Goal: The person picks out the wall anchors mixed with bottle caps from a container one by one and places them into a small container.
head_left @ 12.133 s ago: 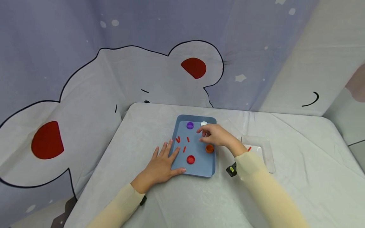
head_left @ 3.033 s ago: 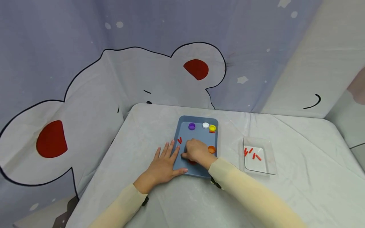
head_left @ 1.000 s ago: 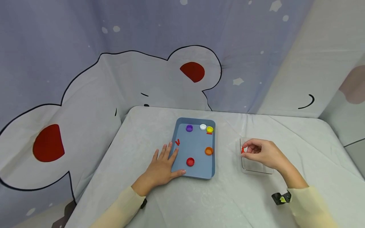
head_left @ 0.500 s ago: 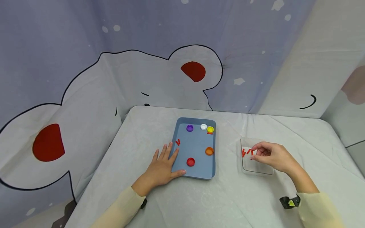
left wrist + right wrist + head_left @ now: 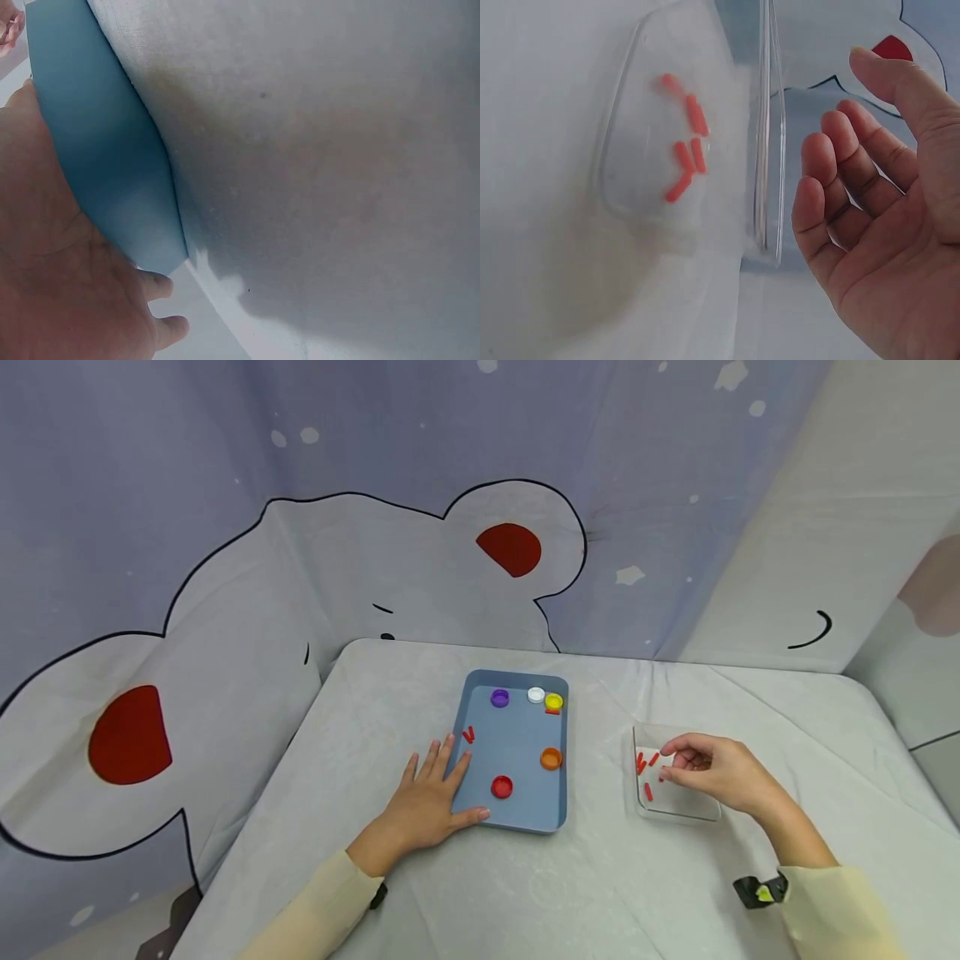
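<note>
My left hand lies spread with straight fingers along the left edge of a blue tray; the left wrist view shows its palm against the tray's outer wall. My right hand hovers over a clear plastic box, thumb and fingers apart with nothing between them, as the right wrist view confirms. Several short red sticks lie in the box, one partly hidden behind my fingers. In the tray, two red sticks lie at the left side and another red stick beside a yellow cap.
Also in the tray are a purple cap, a white cap, an orange cap and a red cap. A white cloth covers the table, and a printed curtain hangs behind it.
My right hand has gone from the tray to the box and released a red stick, which now lies near the box's front left. Fewer sticks lie in the tray. The left hand stays put.
</note>
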The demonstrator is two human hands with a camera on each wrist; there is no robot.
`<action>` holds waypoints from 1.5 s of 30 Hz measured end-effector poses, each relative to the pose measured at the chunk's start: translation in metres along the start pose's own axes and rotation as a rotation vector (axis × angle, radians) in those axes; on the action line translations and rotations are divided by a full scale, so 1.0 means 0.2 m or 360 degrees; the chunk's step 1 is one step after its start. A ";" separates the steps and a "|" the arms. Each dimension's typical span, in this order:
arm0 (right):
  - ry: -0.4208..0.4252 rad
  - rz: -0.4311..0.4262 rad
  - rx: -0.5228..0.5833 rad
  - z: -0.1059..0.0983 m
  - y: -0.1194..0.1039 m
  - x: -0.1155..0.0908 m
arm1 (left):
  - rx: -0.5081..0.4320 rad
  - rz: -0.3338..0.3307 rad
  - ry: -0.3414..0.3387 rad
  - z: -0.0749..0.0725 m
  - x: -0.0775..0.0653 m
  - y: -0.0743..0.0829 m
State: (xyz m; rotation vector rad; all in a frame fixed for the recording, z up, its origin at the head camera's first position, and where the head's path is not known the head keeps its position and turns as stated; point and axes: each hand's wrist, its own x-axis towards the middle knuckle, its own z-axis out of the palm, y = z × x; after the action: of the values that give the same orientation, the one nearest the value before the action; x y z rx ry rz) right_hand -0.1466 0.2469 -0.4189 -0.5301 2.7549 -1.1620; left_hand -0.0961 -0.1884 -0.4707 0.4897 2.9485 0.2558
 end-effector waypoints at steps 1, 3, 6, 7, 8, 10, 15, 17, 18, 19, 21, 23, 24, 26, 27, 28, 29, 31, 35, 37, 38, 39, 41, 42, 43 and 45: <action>-0.0002 -0.0007 0.0010 0.01 -0.01 0.01 | 0.0000 0.0000 0.0001 0.00 0.00 0.00; -0.0009 -0.0016 0.0027 0.02 -0.03 0.02 | -0.0002 0.0001 0.0003 0.00 0.00 0.00; -0.0029 -0.0040 0.0055 0.06 -0.05 0.05 | -0.0003 0.0004 0.0002 0.00 0.00 0.00; -0.0034 -0.0048 0.0059 0.07 -0.07 0.06 | 0.0001 0.0004 0.0002 0.00 0.00 0.00; -0.0042 -0.0058 0.0061 0.08 -0.08 0.08 | 0.0001 0.0006 0.0002 0.00 0.00 -0.01; -0.0052 -0.0077 0.0059 0.11 -0.10 0.10 | 0.0006 0.0006 0.0000 0.01 0.00 -0.01; -0.0073 -0.0131 0.0049 0.17 -0.17 0.16 | -0.0001 0.0001 -0.0007 0.01 0.01 -0.01; -0.0079 -0.0145 0.0054 0.19 -0.19 0.19 | -0.0002 0.0001 -0.0008 0.01 0.01 -0.01; -0.0084 -0.0152 0.0059 0.20 -0.20 0.20 | -0.0005 0.0002 -0.0007 0.01 0.01 -0.01; -0.0090 -0.0158 0.0066 0.21 -0.21 0.21 | -0.0006 0.0002 -0.0008 0.01 0.01 -0.01; -0.0105 -0.0161 0.0077 0.24 -0.23 0.23 | -0.0006 0.0003 -0.0009 0.01 0.01 0.00; -0.0123 -0.0165 0.0094 0.26 -0.26 0.26 | -0.0007 0.0006 -0.0007 0.01 0.01 0.00; -0.0130 -0.0168 0.0094 0.27 -0.27 0.27 | -0.0009 0.0005 -0.0009 0.00 0.00 0.00; -0.0151 -0.0173 0.0103 0.29 -0.29 0.30 | -0.0002 0.0004 -0.0007 0.00 0.00 0.00; -0.0162 -0.0176 0.0111 0.30 -0.30 0.31 | 0.0001 0.0004 -0.0007 0.00 0.00 0.00; -0.0172 -0.0176 0.0119 0.31 -0.31 0.32 | 0.0004 0.0004 -0.0006 0.00 0.00 0.00; -0.0182 -0.0179 0.0121 0.33 -0.33 0.34 | 0.0006 0.0004 -0.0004 0.00 0.00 0.00; -0.0200 -0.0189 0.0137 0.35 -0.35 0.36 | 0.0009 0.0003 0.0001 0.00 0.00 0.00; -0.0237 -0.0218 0.0163 0.40 -0.39 0.41 | 0.0003 0.0002 0.0003 0.00 0.00 0.00; -0.0263 -0.0228 0.0170 0.44 -0.40 0.44 | 0.0000 0.0002 0.0000 0.00 0.00 0.00; -0.0276 -0.0233 0.0164 0.45 -0.41 0.46 | 0.0001 0.0002 -0.0001 0.00 0.00 0.00; -0.0290 -0.0234 0.0161 0.47 -0.41 0.47 | 0.0000 0.0002 0.0001 0.00 0.00 0.00; -0.0322 -0.0233 0.0146 0.50 -0.42 0.51 | -0.0007 0.0002 0.0005 0.00 0.00 0.00; -0.0343 -0.0228 0.0143 0.51 -0.43 0.52 | -0.0005 0.0001 0.0005 0.00 0.00 0.00; -0.0362 -0.0225 0.0136 0.53 -0.44 0.54 | -0.0002 0.0001 0.0006 0.00 0.00 0.00; -0.0394 -0.0218 0.0126 0.56 -0.45 0.57 | -0.0003 0.0002 0.0005 -0.01 0.00 0.00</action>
State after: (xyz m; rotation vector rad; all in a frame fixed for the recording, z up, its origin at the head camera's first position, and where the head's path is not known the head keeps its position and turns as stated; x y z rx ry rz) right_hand -0.2030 0.0732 -0.4291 -0.8049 2.4869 -1.1406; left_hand -0.0962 -0.1881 -0.4690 0.4911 2.9507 0.2596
